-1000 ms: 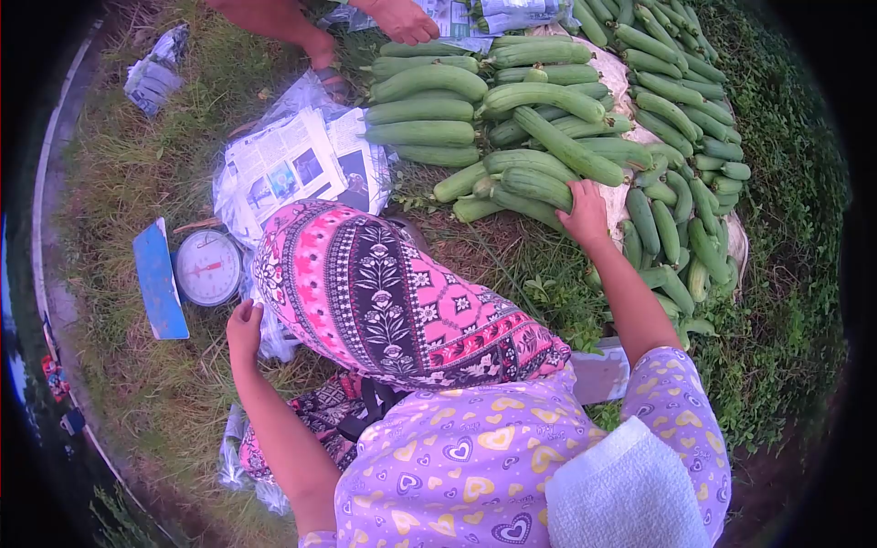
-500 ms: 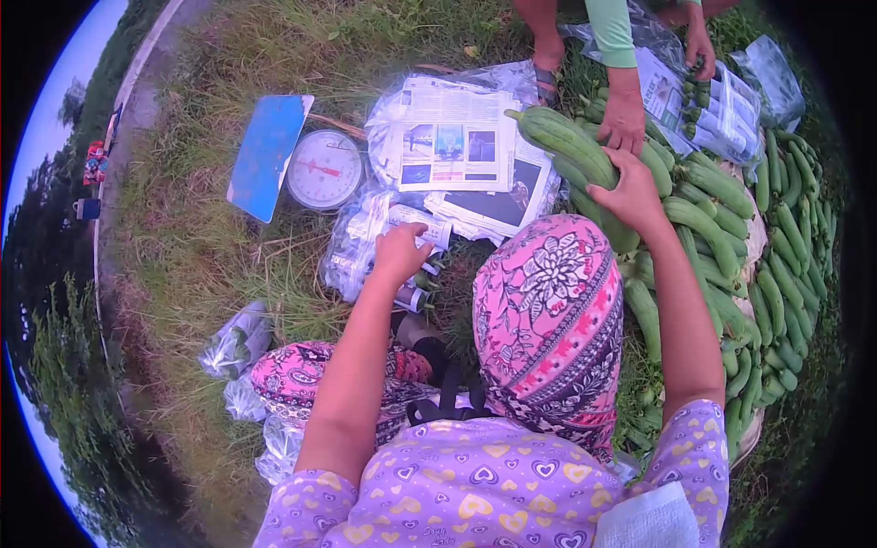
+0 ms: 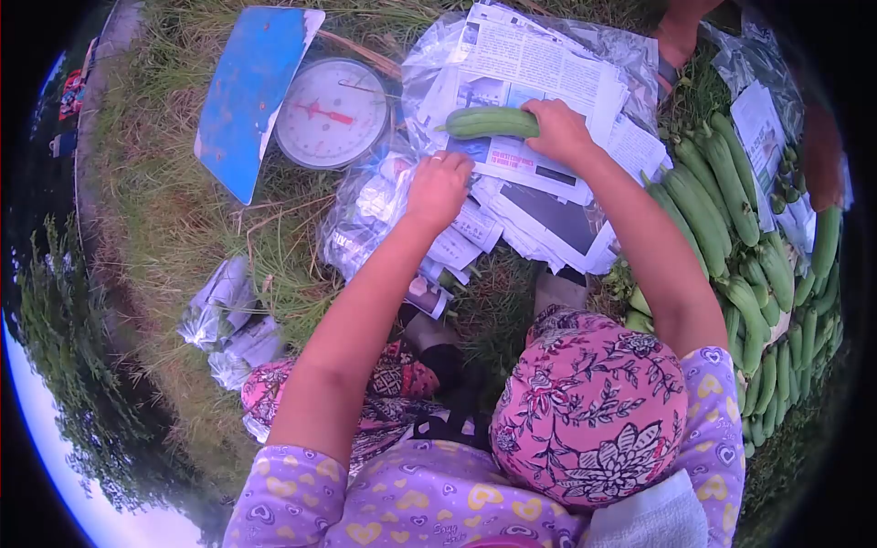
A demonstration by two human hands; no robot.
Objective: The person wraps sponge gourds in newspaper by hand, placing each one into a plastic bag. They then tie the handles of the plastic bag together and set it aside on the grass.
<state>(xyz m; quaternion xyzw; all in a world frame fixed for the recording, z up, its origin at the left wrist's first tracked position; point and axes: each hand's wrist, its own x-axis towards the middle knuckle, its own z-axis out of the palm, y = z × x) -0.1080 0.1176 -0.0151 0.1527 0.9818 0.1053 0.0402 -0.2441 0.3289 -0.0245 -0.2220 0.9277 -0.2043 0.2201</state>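
My right hand point(image 3: 559, 132) grips one end of a green sponge gourd point(image 3: 491, 122), which lies sideways over the top sheets of a newspaper stack point(image 3: 548, 59). At the stack's lower left edge is my left hand point(image 3: 440, 190), its fingers bent together on the edge of the newspaper; their tips are partly hidden. Just below that hand, a clear plastic bag point(image 3: 352, 239) holds gourds wrapped in newspaper. More sponge gourds point(image 3: 699, 215) lie heaped to the right of my right forearm.
A dial scale point(image 3: 331, 114) with a blue board point(image 3: 251, 100) beside it sits on the grass at upper left. Bagged bundles point(image 3: 224, 306) lie at lower left. Another person's blurred hand point(image 3: 822, 155) is at upper right, near more wrapped gourds. Patterned cloth covers my knees.
My right hand has carried a gourd left from the heap onto the newspaper. My left hand has moved up and right to the paper's edge, its fingers closing. The view has shifted closer.
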